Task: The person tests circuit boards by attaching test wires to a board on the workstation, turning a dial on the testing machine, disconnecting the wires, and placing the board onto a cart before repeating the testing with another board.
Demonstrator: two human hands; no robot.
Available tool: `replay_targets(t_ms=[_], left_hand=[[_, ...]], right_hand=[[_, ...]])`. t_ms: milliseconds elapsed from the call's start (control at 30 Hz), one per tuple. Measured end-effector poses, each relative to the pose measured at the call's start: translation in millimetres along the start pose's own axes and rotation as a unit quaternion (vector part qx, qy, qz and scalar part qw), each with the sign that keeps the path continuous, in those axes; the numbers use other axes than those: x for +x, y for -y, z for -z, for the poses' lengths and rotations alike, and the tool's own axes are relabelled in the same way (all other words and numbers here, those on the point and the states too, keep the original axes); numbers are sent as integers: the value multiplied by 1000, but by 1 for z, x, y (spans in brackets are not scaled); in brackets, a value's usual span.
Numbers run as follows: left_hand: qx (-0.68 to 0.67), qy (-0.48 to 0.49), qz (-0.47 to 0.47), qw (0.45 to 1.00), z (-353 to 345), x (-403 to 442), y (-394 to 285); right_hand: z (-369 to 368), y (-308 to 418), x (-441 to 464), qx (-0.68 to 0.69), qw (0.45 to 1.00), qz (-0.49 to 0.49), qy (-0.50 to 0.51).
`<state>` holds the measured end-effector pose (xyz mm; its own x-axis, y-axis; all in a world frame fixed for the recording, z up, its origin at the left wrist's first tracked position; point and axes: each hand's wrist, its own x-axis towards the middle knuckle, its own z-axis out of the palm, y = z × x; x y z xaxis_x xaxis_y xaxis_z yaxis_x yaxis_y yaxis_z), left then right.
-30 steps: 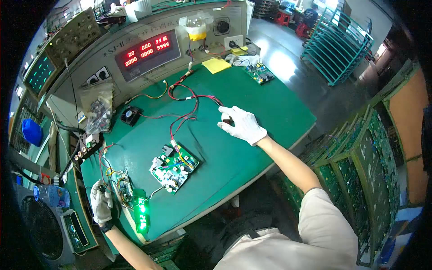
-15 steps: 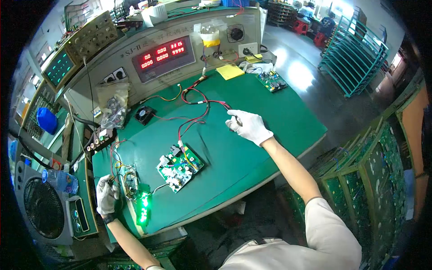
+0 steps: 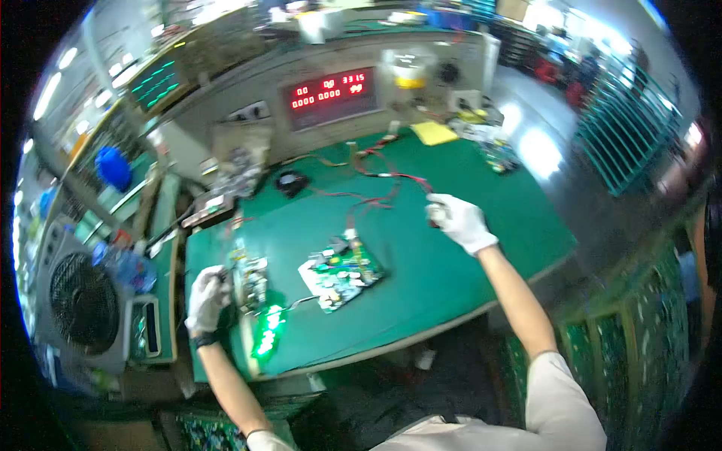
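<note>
My right hand, in a white glove, is closed over the bench at the end of a red and black cable. My left hand, also gloved, has its fingers pinched together beside a small board at the bench's left edge; blur hides what is in them. Just right of it, a display board glows bright green. A short lead joins that to a larger circuit board lying between my hands. Red wires run from its top edge towards the back.
Behind the bench stands a panel with a red digital readout. A small fan, yellow paper and another circuit board lie towards the back. A big fan stands left, a green rack right.
The camera view has turned, so the whole scene sits further right and is blurred. Both hands keep nearly the same places over the bench, and the green display stays lit.
</note>
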<state>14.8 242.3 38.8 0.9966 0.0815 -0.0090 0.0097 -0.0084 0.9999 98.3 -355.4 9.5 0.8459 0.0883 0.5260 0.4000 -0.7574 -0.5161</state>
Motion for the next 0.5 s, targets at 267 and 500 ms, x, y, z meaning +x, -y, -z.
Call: replay_targets(t_ms=[267, 500], left_hand=[[-84, 76, -21, 993, 1, 3, -3], [-82, 45, -17, 996, -1, 4, 0]], right_hand=[[0, -5, 2, -2, 999, -39, 30], [-4, -10, 1, 5, 1000, -14, 7]])
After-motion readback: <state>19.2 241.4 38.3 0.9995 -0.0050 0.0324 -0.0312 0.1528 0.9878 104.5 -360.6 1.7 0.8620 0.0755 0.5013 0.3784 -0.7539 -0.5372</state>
